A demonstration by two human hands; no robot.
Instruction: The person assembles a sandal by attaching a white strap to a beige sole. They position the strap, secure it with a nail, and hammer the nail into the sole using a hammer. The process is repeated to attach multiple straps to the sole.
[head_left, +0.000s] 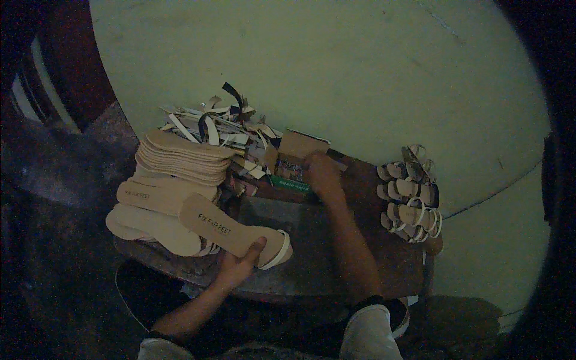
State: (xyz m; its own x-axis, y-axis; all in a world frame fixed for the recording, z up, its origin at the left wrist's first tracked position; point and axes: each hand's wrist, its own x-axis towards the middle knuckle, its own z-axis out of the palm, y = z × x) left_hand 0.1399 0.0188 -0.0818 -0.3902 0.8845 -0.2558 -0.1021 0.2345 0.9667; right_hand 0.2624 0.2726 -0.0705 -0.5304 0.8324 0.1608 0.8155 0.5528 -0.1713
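Note:
My left hand (239,268) is closed around the toe end of a tan sandal sole (210,225), thumb on top. A white strap (275,252) crosses the sole near that end. Its other end overlaps a pile of similar insoles (180,159) on the left. My right hand (323,171) is at a small open cardboard box (304,144) with a green front and small dark metal bits inside. The fingers there look curled together at the box's right side; what they pinch, if anything, is too small and dark to make out.
Behind the insoles lies a heap of cut strap scraps (210,123) in white, black and tan. Several strapped sandals (414,204) are stacked at the table's right end. The dark worn table (282,213) stands against a pale green wall (360,72).

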